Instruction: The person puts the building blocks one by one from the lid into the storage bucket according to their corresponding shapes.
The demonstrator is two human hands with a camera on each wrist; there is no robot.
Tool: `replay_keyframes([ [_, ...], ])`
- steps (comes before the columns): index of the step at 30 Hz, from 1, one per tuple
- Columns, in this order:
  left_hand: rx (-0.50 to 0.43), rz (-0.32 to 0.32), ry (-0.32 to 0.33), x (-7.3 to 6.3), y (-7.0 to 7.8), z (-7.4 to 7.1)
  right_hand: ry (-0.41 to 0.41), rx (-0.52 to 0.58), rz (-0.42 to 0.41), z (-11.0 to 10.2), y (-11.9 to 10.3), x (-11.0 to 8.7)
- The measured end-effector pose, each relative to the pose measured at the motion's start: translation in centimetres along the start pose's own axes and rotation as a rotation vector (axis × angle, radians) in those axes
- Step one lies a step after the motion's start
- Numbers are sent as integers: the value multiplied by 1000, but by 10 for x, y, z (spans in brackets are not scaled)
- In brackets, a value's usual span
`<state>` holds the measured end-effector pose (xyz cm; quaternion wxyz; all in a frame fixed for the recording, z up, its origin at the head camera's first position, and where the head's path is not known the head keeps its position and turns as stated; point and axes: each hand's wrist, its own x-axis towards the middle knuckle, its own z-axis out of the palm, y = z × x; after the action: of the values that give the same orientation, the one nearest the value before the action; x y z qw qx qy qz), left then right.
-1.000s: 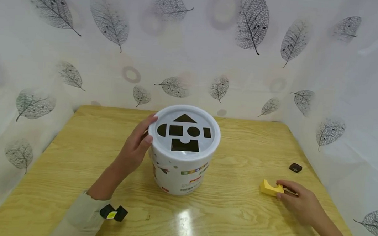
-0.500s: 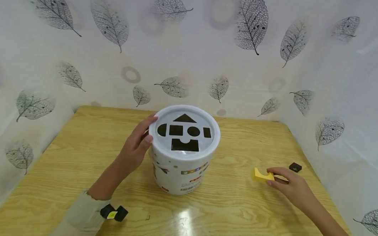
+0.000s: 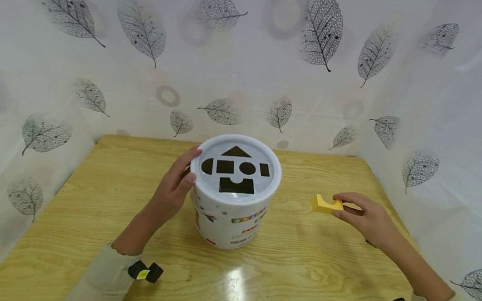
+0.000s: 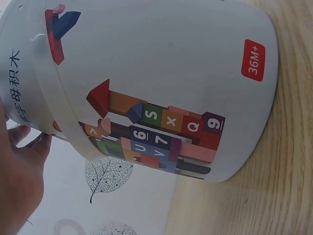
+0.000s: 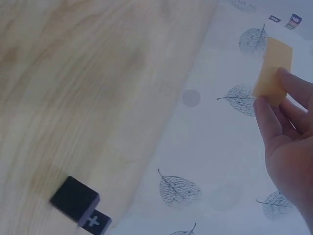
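Observation:
A white lidded bucket (image 3: 233, 223) stands upright on the table, its lid (image 3: 206, 185) cut with several shaped holes: triangle, half-round, square, circle, narrow rectangle and notched rectangle. My left hand (image 3: 173, 183) holds the bucket's rim from the left side, thumb toward the front. In the left wrist view that hand (image 4: 22, 176) is at the bucket's top edge. To the right of the bucket, my right hand (image 3: 366, 218) pinches one end of a yellow block (image 3: 324, 206) with a curved notch, held above the table. The right wrist view shows the block (image 5: 275, 68) between thumb and fingers.
A dark block with a plus sign (image 5: 76, 199) lies on the table's right part; in the head view my right forearm hides most of it. A pale leaf-printed sheet (image 3: 245, 69) encloses the back and sides of the wooden table (image 3: 142, 159).
My right hand has carried the yellow block up from near the tabletop, leftward and away from me, nearer the bucket. The left hand and the bucket have stayed put.

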<state>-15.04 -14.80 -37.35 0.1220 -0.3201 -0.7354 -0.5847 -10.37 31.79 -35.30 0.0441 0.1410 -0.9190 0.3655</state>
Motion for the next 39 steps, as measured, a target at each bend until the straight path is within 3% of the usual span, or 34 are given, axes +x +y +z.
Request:
replay_keyframes([
  [10,-6,9,-2,-1,0,-1,-9,35,-88,-9,-33,25],
  [20,-8,-11,1,0,-3,-1,-27,24,-21,-21,-64,40],
  [32,-23,-3,-12,1,-3,-1,-15,51,-131,-14,-99,59],
  [39,-16,-4,-8,0,-2,-1,-37,83,-132,-3,-126,65],
])
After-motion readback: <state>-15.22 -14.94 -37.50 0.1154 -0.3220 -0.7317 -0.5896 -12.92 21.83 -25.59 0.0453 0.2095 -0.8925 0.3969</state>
